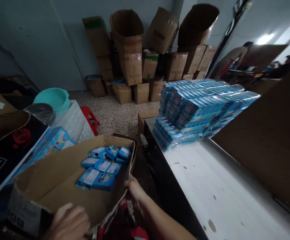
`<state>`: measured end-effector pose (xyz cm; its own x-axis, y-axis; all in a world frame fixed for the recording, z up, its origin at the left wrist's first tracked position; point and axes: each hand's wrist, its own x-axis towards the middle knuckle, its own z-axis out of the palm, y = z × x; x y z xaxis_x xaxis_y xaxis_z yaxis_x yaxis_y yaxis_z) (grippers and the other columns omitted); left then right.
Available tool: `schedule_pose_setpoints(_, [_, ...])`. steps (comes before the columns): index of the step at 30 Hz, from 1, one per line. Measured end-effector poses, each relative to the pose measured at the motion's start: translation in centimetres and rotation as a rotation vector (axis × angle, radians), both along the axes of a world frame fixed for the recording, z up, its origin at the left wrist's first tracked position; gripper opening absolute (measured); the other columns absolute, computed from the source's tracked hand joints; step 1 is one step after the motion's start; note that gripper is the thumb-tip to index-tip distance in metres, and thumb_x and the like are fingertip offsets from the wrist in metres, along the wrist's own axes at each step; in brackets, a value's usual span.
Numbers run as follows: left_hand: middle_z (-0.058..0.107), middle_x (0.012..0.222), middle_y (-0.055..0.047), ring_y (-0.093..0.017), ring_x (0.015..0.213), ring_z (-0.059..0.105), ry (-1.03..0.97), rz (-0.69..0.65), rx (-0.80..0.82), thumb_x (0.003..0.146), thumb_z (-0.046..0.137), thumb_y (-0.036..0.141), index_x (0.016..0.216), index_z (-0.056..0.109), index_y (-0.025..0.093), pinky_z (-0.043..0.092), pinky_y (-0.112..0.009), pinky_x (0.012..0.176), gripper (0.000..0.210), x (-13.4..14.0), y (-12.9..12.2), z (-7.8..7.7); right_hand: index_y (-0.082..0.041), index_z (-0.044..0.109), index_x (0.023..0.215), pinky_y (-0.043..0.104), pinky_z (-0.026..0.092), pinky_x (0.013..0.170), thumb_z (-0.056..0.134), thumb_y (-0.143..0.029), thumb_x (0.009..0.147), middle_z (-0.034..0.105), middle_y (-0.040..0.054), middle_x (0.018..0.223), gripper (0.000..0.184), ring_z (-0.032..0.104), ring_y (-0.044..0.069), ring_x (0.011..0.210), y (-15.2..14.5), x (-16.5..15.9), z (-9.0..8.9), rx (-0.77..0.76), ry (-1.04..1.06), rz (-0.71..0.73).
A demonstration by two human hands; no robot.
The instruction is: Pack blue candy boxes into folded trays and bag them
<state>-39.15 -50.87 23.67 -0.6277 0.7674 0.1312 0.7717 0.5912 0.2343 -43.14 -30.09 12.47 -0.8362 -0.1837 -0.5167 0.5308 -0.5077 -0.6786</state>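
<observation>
An open cardboard box (59, 180) stands tilted before me, holding several small blue boxes (103, 178) bunched at its far right end. My right hand (133, 190) is closed on the right rim, its thumb on the inner side. At the near left rim, my left hand (68, 221) has its fingers curled over the cardboard. That hand is a little blurred, and its fingertips are hidden. Neither hand touches the small blue boxes.
To the right, a white-topped table (210, 180) bears a stack of shrink-wrapped blue packs (195, 106). At left are a black printed carton (7, 163), a turquoise basin (53, 99) and a red stool (89, 118). Cardboard cartons (132, 66) line the back wall; people (231, 60) work beyond.
</observation>
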Motion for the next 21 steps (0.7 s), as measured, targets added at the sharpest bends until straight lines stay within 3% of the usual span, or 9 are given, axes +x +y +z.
schedule_pose_setpoints(2, [0.064,0.072,0.002,-0.020,0.074,0.057,0.078,0.056,0.016,0.074,0.050,0.033,0.076,0.059,0.033,0.039,-0.036,0.075,0.010,-4.2,-0.3,1.1,-0.022,0.045,0.103,0.025,0.045,0.040,0.042,-0.012,0.051,0.051,-0.0044,0.061,0.053,0.048,0.010,0.041,0.2,-4.5,1.5,0.000,0.051,-0.035])
schedule_pose_setpoints(4, [0.064,0.094,0.002,-0.023,0.091,0.056,0.218,0.152,0.059,0.075,0.049,0.040,0.097,0.056,0.035,0.035,-0.042,0.088,0.023,-8.7,-1.2,2.7,-0.020,0.046,0.097,0.026,0.046,0.042,0.042,-0.010,0.052,0.050,-0.0048,0.059,0.047,0.049,0.010,0.044,0.4,-9.3,3.7,0.010,0.095,-0.059])
schedule_pose_setpoints(6, [0.051,0.121,0.000,-0.027,0.110,0.046,0.394,0.343,0.118,0.073,0.049,0.049,0.119,0.042,0.033,0.029,-0.048,0.096,0.049,-13.0,-3.0,4.1,-0.020,0.045,0.093,0.026,0.047,0.044,0.040,-0.009,0.053,0.048,-0.0055,0.058,0.042,0.049,0.010,0.047,0.6,-13.8,6.2,0.023,0.113,-0.093])
schedule_pose_setpoints(8, [0.033,0.136,-0.001,-0.028,0.122,0.034,0.494,0.572,0.154,0.073,0.047,0.054,0.130,0.028,0.028,0.026,-0.048,0.100,0.065,-16.6,-6.0,4.3,-0.019,0.044,0.091,0.027,0.048,0.047,0.039,-0.007,0.055,0.047,-0.0063,0.059,0.039,0.049,0.010,0.050,0.7,-17.6,8.6,0.036,0.117,-0.126])
schedule_pose_setpoints(10, [0.031,0.138,-0.001,-0.027,0.123,0.033,0.432,0.713,0.151,0.076,0.041,0.053,0.129,0.029,0.026,0.027,-0.046,0.101,0.060,-19.0,-9.6,2.6,-0.019,0.042,0.091,0.029,0.049,0.049,0.038,-0.005,0.057,0.047,-0.0067,0.061,0.037,0.049,0.009,0.051,0.7,-20.7,10.6,0.059,0.143,-0.146])
schedule_pose_setpoints(12, [0.039,0.132,-0.003,-0.026,0.116,0.042,0.289,0.753,0.154,0.077,0.037,0.055,0.118,0.042,0.025,0.034,-0.045,0.097,0.051,-19.9,-12.9,-0.5,-0.019,0.041,0.091,0.030,0.049,0.051,0.037,-0.004,0.059,0.046,-0.0069,0.062,0.035,0.050,0.009,0.052,0.5,-23.3,11.9,0.088,0.180,-0.157])
schedule_pose_setpoints(16, [0.053,0.118,-0.002,-0.023,0.109,0.050,-0.088,0.705,0.129,0.074,0.044,0.053,0.106,0.052,0.026,0.042,-0.038,0.092,0.043,-17.4,-16.9,-7.0,-0.019,0.041,0.087,0.031,0.049,0.052,0.039,-0.004,0.060,0.043,-0.0080,0.058,0.031,0.050,0.010,0.050,0.3,-27.3,12.7,0.148,0.215,-0.188])
schedule_pose_setpoints(18, [0.058,0.112,-0.002,-0.024,0.104,0.054,-0.197,0.730,0.136,0.072,0.048,0.052,0.103,0.055,0.026,0.045,-0.036,0.088,0.041,-15.1,-17.5,-8.6,-0.019,0.042,0.083,0.031,0.049,0.051,0.041,-0.003,0.058,0.043,-0.0082,0.055,0.030,0.049,0.010,0.048,0.4,-28.7,12.6,0.175,0.188,-0.226])
schedule_pose_setpoints(21, [0.063,0.098,0.000,-0.023,0.090,0.059,-0.302,0.763,0.155,0.074,0.050,0.049,0.097,0.057,0.030,0.051,-0.038,0.075,0.031,-12.4,-17.4,-8.7,-0.019,0.044,0.080,0.033,0.049,0.050,0.041,-0.002,0.056,0.044,-0.0074,0.053,0.030,0.049,0.011,0.045,0.6,-30.2,11.9,0.185,0.131,-0.252])
